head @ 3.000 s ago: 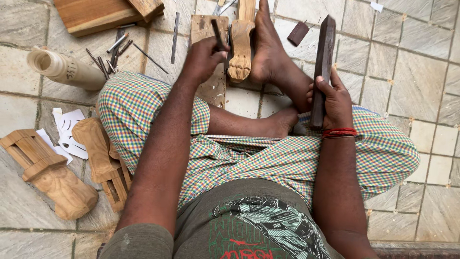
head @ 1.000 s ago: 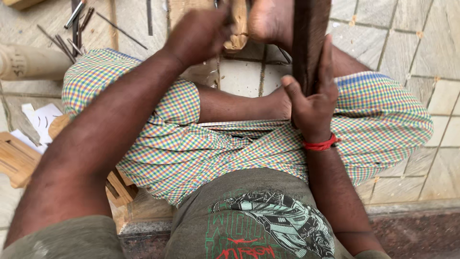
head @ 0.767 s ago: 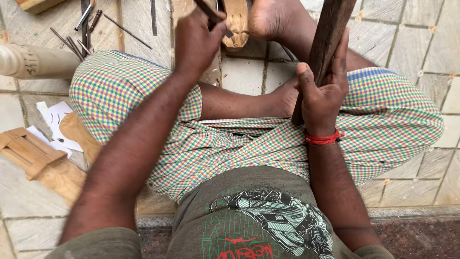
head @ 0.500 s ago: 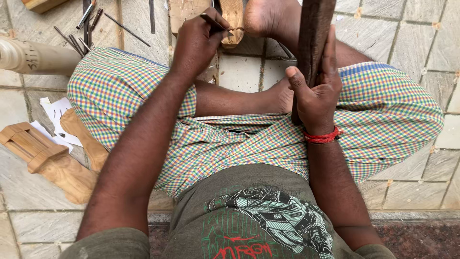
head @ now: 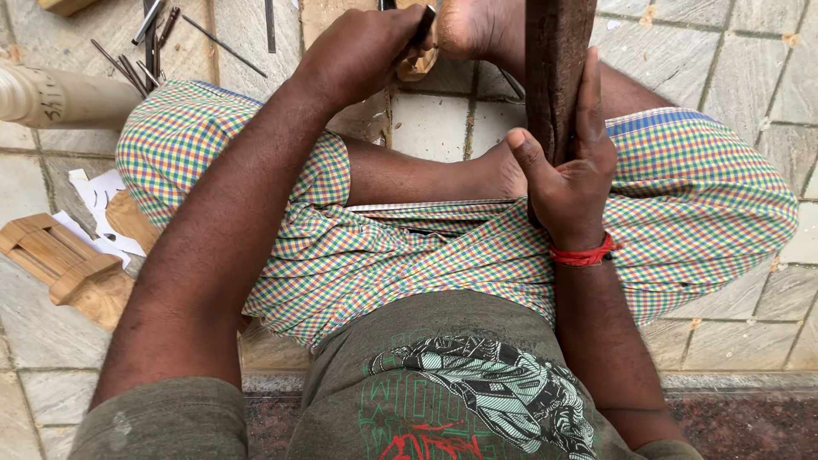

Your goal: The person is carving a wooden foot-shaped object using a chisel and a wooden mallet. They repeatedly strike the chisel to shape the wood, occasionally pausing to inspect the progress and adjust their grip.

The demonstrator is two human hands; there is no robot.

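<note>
I sit cross-legged on a tiled floor in a checked cloth. My left hand [head: 362,53] is closed around a thin dark chisel [head: 423,24] whose tip rests on a pale carved wooden piece [head: 419,61] at the top middle. A bare foot [head: 469,25] presses against that piece from the right. My right hand [head: 569,175], with a red thread at the wrist, grips a long dark wooden block [head: 555,68] held upright above my right knee.
Several thin metal chisels [head: 149,43] lie on the floor at the upper left. A turned pale wooden post [head: 60,98] lies at the left edge. A carved wooden bracket [head: 72,268] and white paper templates [head: 102,204] sit at the left.
The view shifted forward and closer over three seconds. My right hand raised the dark block from a tilted hold to upright. My left hand stayed on the chisel at the carved piece.
</note>
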